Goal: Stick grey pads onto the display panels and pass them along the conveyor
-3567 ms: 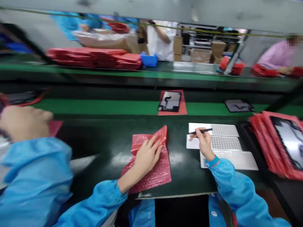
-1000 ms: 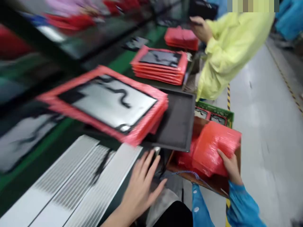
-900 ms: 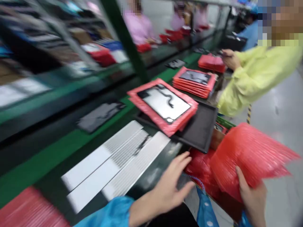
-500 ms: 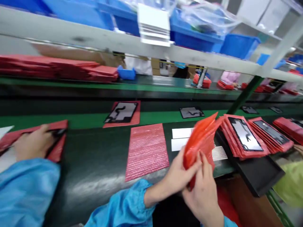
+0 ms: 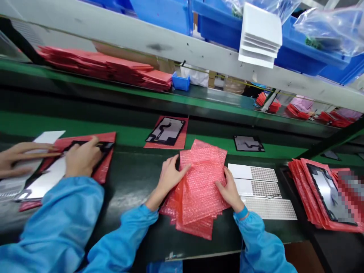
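Note:
A loose, fanned stack of red bubble bags (image 5: 203, 185) lies on the dark green bench in front of me. My left hand (image 5: 171, 175) grips its left edge, thumb over the top bag. On the opposite side, my right hand (image 5: 231, 190) holds the right edge with the thumb on top. Just behind the stack, a flat grey-and-black panel (image 5: 167, 131) with a dark curved strip rests on a red bag. Label sheets (image 5: 264, 189) lie right of my right hand, some white and some gridded.
At left, a co-worker's hands (image 5: 82, 155) work on a panel over a red bag. Another panel (image 5: 248, 143) lies at the back. Bagged panels (image 5: 327, 193) are stacked at right. Red bags (image 5: 102, 68) fill the rear shelf; blue bins (image 5: 162, 15) stand above.
The red bags, held upright and bunched at my right before, now lie flat and fanned over the bag on the bench. My hands have moved apart to its two sides. The view has turned right.

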Tool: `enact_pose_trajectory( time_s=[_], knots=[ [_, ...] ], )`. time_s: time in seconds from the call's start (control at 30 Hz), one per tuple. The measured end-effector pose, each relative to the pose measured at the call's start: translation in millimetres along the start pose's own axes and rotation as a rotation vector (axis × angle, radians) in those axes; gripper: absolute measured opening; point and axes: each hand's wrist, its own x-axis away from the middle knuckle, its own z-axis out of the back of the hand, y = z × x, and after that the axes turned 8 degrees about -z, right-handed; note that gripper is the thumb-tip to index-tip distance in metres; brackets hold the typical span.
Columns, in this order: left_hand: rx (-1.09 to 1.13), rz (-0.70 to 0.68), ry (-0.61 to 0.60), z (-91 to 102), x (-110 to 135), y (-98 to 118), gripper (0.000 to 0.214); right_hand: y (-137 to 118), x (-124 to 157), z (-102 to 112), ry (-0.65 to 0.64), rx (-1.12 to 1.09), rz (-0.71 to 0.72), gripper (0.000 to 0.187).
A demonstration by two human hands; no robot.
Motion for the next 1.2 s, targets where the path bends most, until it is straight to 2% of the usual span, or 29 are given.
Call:
enact_pose_trajectory(
  time_s=[0.07,0.13,0.2,0.3,0.43,0.6,0.73,0.83,0.93,1.0,1.1,1.13,1.2],
  knots=[
    [0.005,-0.018,0.033,2.0,2,-22,0.099,14,3,-15,0.013,-0.02,-0.016,0.079],
    [0.061,-0.023,-0.01,3.2,13,-38,0.102,18,10,-19,-0.005,-0.09,-0.046,0.079],
    [0.115,-0.022,-0.083,2.3,30,-44,0.103,16,14,-16,-0.079,-0.189,-0.079,0.08],
    [0.117,-0.011,-0.162,-2.1,57,-43,0.107,9,13,-6,-0.189,-0.293,-0.135,0.085],
    [0.071,0.046,-0.13,-3.7,92,-43,0.112,8,21,6,-0.164,-0.338,-0.264,0.085],
    [0.273,0.138,-0.084,4.4,131,-46,0.092,7,66,12,-0.162,-0.34,-0.335,0.073],
    [0.259,0.196,-0.115,-1.7,147,-33,0.093,-2,101,6,-0.217,-0.241,-0.327,0.077],
    [0.155,0.194,-0.096,-8.5,147,-28,0.097,-6,105,5,-0.227,-0.169,-0.263,0.08],
    [0.035,0.156,-0.079,-2.2,135,-34,0.102,-7,97,10,-0.153,-0.154,-0.246,0.073],
    [-0.056,0.088,-0.071,8.2,111,-34,0.105,-7,91,13,-0.165,-0.193,-0.25,0.072],
    [-0.216,-0.136,-0.047,15.3,46,-15,0.1,-7,86,15,-0.221,-0.254,-0.241,0.074],
    [-0.261,-0.219,-0.025,11.2,18,-3,0.096,-6,85,15,-0.212,-0.262,-0.246,0.073],
    [-0.323,-0.267,-0.098,-10.3,-43,26,0.078,-2,84,18,-0.148,-0.266,-0.267,0.069]
  ],
)
